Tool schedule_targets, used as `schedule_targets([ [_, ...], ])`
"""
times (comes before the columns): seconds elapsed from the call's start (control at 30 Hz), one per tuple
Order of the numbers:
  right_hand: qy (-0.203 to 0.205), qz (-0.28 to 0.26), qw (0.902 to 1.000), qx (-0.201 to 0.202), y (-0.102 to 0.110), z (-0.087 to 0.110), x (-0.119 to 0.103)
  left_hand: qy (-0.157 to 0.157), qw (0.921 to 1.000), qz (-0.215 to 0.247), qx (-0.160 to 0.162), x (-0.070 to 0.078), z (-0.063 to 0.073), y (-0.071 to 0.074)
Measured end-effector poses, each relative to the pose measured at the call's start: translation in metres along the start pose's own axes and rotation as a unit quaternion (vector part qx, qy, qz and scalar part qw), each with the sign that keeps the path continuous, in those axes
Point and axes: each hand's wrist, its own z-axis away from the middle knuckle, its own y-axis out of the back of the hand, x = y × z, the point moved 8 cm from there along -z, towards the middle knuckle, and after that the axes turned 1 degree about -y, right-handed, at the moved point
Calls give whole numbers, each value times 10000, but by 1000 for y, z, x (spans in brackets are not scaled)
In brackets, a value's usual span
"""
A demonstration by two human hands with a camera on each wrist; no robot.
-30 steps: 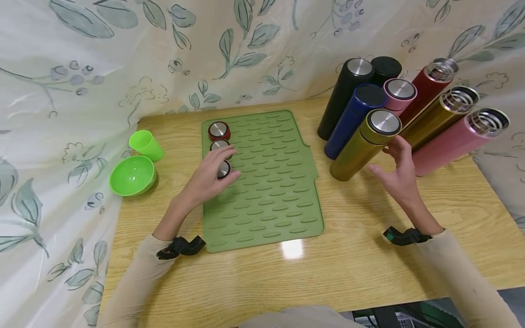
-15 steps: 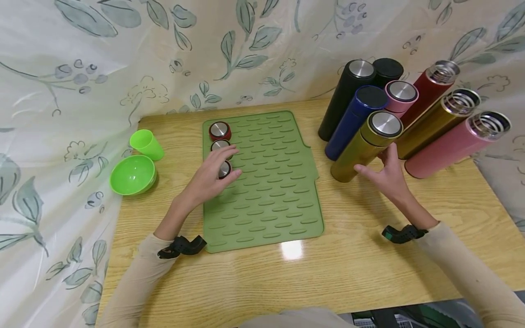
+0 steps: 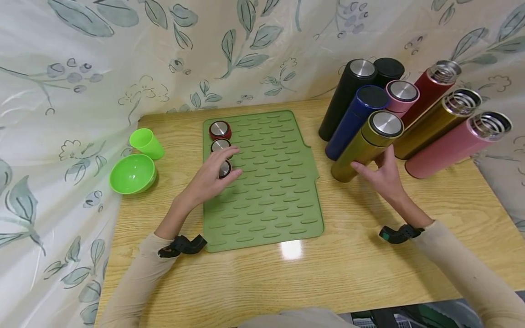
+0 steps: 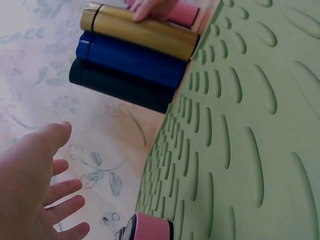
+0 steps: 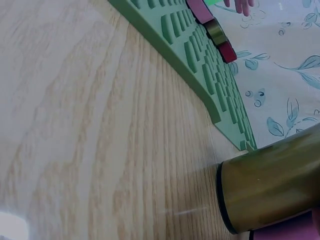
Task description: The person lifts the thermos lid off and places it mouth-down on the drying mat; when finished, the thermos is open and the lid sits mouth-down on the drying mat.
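Observation:
In the head view my right hand (image 3: 385, 180) holds a capped gold thermos flask (image 3: 361, 148) low down, thumb on its near side, other fingers partly hidden behind it. The flask stands upright; its base shows in the right wrist view. My left hand (image 3: 211, 175), fingers spread and relaxed, hovers over the green mat (image 3: 266, 196) holding nothing. Beneath and beside it, a red lid (image 3: 219, 130), a gold lid (image 3: 220, 145) and a pink lid (image 3: 224, 169) form a column. The left wrist view shows the loose left fingers (image 4: 65, 192) near the pink lid (image 4: 151, 228).
Capped blue (image 3: 357, 120), black (image 3: 346, 100) and pink (image 3: 401, 93) flasks crowd behind the gold one. Uncapped red (image 3: 428, 93), gold (image 3: 434, 120) and pink (image 3: 451, 148) flasks stand right. A green cup (image 3: 146, 144) and bowl (image 3: 133, 174) sit left; a patterned sheet (image 3: 262, 54) hangs behind.
My right hand has moved left from beside the gold flask and now has its thumb and fingers around it. The flask itself stays in place. My left hand has barely moved.

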Motion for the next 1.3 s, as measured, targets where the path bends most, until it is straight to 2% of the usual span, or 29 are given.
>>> schedule_targets([
  [0.2, 425, -470, 9979, 109, 3, 10, -1, -97, 9999, 83, -33, 3, -2, -2],
  [0.3, 677, -535, 9963, 52, 0, 10, -11, -121, 9999, 110, -31, 5, -4, -2],
  [0.4, 716, -440, 9964, -46, -3, 8, -11, -170, 9998, 90, -9, 7, -4, -3],
  [0.47, 801, -234, 9965, -99, -4, 8, -11, -201, 9997, 117, -10, 8, -5, -4],
  [0.53, 1147, 368, 9926, -148, -8, 12, -15, -245, 9995, 189, -62, 11, -4, -6],
  [0.6, 1690, 1096, 9792, -240, -17, 19, -24, -337, 9988, 329, -118, 16, -3, -8],
  [0.67, 2233, 1753, 9581, -381, -29, 26, -36, -472, 9977, 444, -197, 24, -5, -9],
  [0.7, 2428, 1998, 9480, -493, -36, 30, -41, -571, 9967, 519, -243, 30, -6, -11],
  [0.77, 2662, 2139, 9365, -801, -50, 34, -49, -836, 9936, 682, -323, 43, -8, -14],
  [0.83, 2766, 2071, 9316, -1130, -62, 35, -55, -1159, 9886, 866, -426, 59, -10, -18],
  [0.93, 2918, 1926, 9243, -1529, -76, 36, -63, -1732, 9763, 1187, -521, 84, -9, -22],
  [1.03, 3034, 1808, 9180, -1805, -85, 34, -69, -2289, 9631, 1339, -467, 108, -8, -20],
  [1.17, 3097, 1825, 9109, -2025, -93, 31, -73, -2935, 9488, 1146, -245, 129, -6, -14],
  [1.3, 3018, 1838, 9076, -2266, -99, 28, -71, -3576, 9323, 545, -12, 144, -4, -11],
])
